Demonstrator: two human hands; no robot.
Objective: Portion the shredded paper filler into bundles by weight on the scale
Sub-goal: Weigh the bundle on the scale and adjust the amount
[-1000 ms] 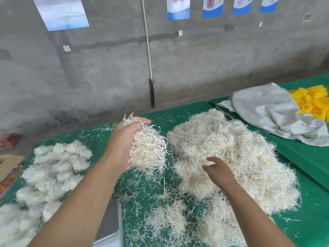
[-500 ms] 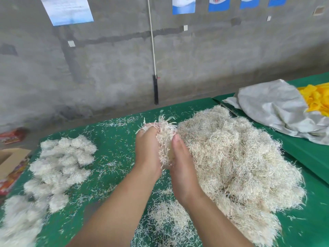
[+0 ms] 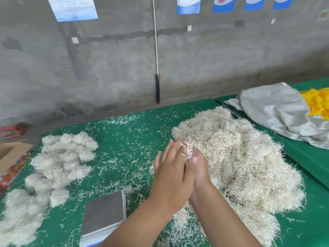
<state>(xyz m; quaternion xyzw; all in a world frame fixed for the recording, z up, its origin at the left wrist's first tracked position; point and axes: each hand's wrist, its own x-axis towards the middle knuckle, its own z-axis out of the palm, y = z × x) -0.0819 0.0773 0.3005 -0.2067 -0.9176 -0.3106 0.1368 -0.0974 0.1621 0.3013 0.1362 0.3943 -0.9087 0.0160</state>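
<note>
Shredded pale paper filler tuft (image 3: 187, 150) pressed between my flat left hand (image 3: 173, 172) and right hand (image 3: 200, 172); next, the steel scale (image 3: 105, 213), near left.

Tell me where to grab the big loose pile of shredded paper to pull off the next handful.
Take the near left edge of the loose pile, coming from above beside the hands; strands there look loose and low, so fingers should rake a tuft free easily, close to the scale.

left hand (image 3: 173, 173) and right hand (image 3: 199, 170) now flat together, tuft (image 3: 187, 150) squashed thinner
</note>
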